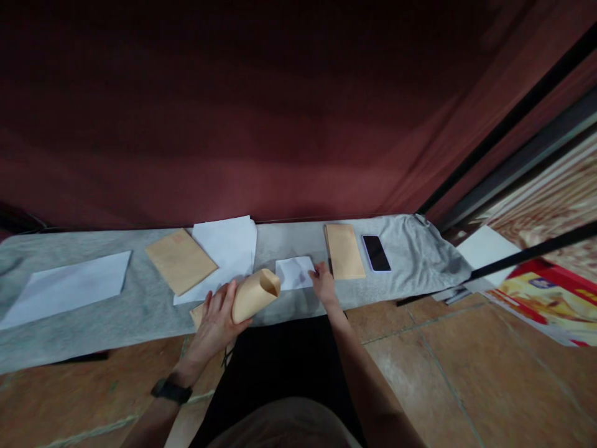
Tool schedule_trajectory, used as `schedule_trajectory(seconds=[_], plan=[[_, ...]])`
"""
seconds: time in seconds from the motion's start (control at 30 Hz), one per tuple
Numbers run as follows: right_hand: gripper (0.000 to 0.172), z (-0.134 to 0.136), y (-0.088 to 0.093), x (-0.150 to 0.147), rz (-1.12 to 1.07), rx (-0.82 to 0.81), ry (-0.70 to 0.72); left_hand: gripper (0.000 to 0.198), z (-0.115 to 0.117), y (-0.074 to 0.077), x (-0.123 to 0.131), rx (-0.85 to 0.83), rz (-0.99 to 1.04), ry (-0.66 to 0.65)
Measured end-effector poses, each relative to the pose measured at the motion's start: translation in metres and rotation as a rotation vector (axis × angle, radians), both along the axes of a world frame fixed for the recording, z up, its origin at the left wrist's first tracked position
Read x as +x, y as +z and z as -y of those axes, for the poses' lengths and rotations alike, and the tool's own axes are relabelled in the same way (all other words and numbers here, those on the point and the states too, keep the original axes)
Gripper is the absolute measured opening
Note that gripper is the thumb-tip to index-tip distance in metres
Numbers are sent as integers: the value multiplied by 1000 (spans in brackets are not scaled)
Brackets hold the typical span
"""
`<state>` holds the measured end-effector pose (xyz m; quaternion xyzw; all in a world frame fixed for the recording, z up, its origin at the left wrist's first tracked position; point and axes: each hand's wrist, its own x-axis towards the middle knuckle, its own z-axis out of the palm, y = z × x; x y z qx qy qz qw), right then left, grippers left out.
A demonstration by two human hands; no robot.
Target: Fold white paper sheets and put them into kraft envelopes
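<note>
My left hand (pixel 216 320) is wrapped round a brown paper envelope (pixel 254 294) whose mouth is held open and points right. My right hand (pixel 323 281) rests with its fingers on a small folded white paper (pixel 293 272) lying on the grey cloth (pixel 140 305) just right of the envelope's mouth. A black watch (pixel 171 391) is on my left wrist.
On the cloth lie another brown envelope (pixel 180 260), white sheets (pixel 227 246), a long white sheet (pixel 68 286) at the left, a stack of brown envelopes (pixel 344 250) and a black phone (pixel 375 252). A dark red curtain hangs behind. Tiled floor and printed posters (pixel 545 298) lie to the right.
</note>
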<state>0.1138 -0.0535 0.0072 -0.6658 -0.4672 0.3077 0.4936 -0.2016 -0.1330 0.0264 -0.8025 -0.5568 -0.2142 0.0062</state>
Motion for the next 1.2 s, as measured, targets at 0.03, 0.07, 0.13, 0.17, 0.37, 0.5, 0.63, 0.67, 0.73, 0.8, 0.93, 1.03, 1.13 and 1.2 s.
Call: schedule_trajectory(seconds=[0.03, 0.07, 0.13, 0.17, 0.37, 0.5, 0.63, 0.67, 0.73, 0.8, 0.93, 1.03, 1.13, 1.2], plan=[[18, 3, 2, 3, -20, 9, -4, 109, 0, 0, 0, 8, 13, 0], [18, 7, 5, 6, -41, 19, -12, 110, 0, 0, 0, 13, 23, 1], [18, 19, 16, 11, -100, 61, -33, 112, 0, 0, 0, 16, 38, 6], [20, 27, 23, 13, -136, 93, -33, 113, 0, -1, 0, 17, 43, 9], [24, 67, 62, 16, -219, 214, 120, 115, -3, 0, 6, 20, 37, 6], [25, 72, 71, 20, -44, 205, 299, 109, -1, 6, 11, 31, 1, -27], [29, 64, 75, 30, 55, 191, 408, 101, 2, 12, 13, 21, -34, -35], [29, 62, 76, 33, 79, 174, 429, 100, 2, 13, 13, 19, -37, -32], [27, 58, 78, 38, 130, 128, 467, 100, 2, 12, 13, 15, -45, -31], [26, 56, 80, 42, 190, 76, 498, 100, 1, 10, 14, 9, -54, -32], [24, 55, 83, 47, 320, -12, 531, 104, 0, 6, 16, 19, -57, -28], [25, 55, 84, 48, 392, -38, 546, 99, 0, 7, 17, 32, -88, -61], [25, 55, 86, 44, 411, -57, 537, 96, -1, 12, 22, 51, -88, -84], [24, 57, 86, 38, 395, -64, 497, 97, -2, 17, 27, 60, -72, -88]])
